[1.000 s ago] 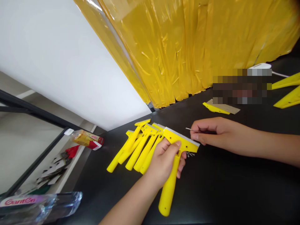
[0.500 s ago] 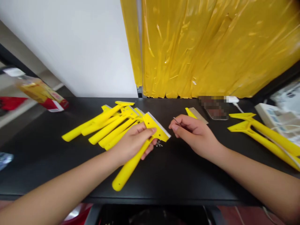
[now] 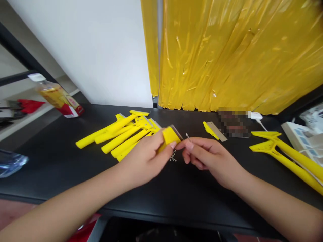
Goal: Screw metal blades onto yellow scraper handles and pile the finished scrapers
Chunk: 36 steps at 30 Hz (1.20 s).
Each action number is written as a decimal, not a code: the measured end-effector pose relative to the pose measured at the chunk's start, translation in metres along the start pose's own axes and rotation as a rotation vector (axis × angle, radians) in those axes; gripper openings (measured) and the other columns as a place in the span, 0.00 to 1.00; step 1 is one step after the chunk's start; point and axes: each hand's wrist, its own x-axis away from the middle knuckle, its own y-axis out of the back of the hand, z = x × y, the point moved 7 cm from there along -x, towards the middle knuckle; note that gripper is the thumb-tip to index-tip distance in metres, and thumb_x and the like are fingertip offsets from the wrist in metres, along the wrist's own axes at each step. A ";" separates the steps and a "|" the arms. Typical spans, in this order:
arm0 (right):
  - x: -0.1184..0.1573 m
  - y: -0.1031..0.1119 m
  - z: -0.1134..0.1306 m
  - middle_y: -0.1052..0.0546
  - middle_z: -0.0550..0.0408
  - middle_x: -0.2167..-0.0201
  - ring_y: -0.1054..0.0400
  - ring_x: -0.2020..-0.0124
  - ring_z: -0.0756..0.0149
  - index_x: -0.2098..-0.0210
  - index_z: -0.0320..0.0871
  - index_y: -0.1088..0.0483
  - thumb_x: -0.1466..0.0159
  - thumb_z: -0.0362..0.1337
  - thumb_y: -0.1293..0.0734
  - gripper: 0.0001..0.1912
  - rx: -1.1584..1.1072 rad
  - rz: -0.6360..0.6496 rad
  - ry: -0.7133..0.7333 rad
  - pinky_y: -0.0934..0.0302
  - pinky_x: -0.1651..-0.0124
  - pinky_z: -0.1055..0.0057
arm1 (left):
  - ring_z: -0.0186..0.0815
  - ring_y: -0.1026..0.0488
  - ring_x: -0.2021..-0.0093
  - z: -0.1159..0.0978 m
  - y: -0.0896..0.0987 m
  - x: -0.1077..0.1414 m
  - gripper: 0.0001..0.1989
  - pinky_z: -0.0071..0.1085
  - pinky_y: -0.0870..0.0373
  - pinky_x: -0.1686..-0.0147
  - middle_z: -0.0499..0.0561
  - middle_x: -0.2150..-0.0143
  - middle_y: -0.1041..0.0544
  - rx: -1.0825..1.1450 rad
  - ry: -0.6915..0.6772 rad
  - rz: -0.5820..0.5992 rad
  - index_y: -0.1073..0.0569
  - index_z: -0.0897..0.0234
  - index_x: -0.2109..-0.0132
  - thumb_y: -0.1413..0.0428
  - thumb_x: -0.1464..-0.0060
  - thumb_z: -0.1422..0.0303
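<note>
My left hand (image 3: 148, 156) is closed round a yellow scraper (image 3: 170, 135), its head tilted up and its handle mostly hidden by the hand. Between the thumb and fingers of my right hand (image 3: 207, 153) is a small metal screw (image 3: 187, 135), close to the right end of the scraper's blade edge. Small screws (image 3: 173, 156) lie on the black table (image 3: 191, 198) between the two hands. Several yellow scrapers (image 3: 123, 136) are piled just beyond my left hand.
A yellow piece with a blade (image 3: 215, 131) lies behind my right hand, beside a blurred-out phone (image 3: 234, 124). Yellow handles (image 3: 290, 158) and a white power strip (image 3: 300, 137) are at right. A bottle (image 3: 59, 97) stands at left, near a clear plastic item (image 3: 12, 163).
My left hand has turned the scraper, so its head is seen more edge-on and its handle is hidden. My right hand has come nearer to it. The view has shifted a little.
</note>
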 end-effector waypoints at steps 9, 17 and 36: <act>0.005 -0.015 -0.019 0.45 0.66 0.79 0.57 0.77 0.75 0.72 0.44 0.36 0.37 0.51 0.24 0.23 -0.374 -0.060 -0.300 0.64 0.79 0.75 | 0.52 0.21 0.54 -0.044 -0.032 0.032 0.20 0.43 0.24 0.61 0.63 0.51 0.19 -1.033 -0.694 0.000 0.28 0.70 0.37 0.52 0.32 0.76; -0.004 0.003 -0.001 0.32 0.62 0.74 0.43 0.74 0.73 0.65 0.42 0.25 0.40 0.50 0.21 0.18 -0.108 -0.026 -0.112 0.49 0.72 0.75 | 0.56 0.21 0.42 -0.027 0.002 0.022 0.26 0.50 0.24 0.47 0.62 0.39 0.20 -0.246 -0.056 0.069 0.29 0.61 0.35 0.38 0.36 0.58; -0.001 -0.006 -0.011 0.27 0.58 0.75 0.38 0.75 0.69 0.65 0.45 0.26 0.24 0.58 0.41 0.27 0.217 -0.053 0.056 0.43 0.72 0.71 | 0.33 0.19 0.73 0.017 -0.045 0.011 0.15 0.21 0.36 0.80 0.65 0.56 0.13 0.886 0.574 0.558 0.14 0.68 0.57 0.36 0.36 0.58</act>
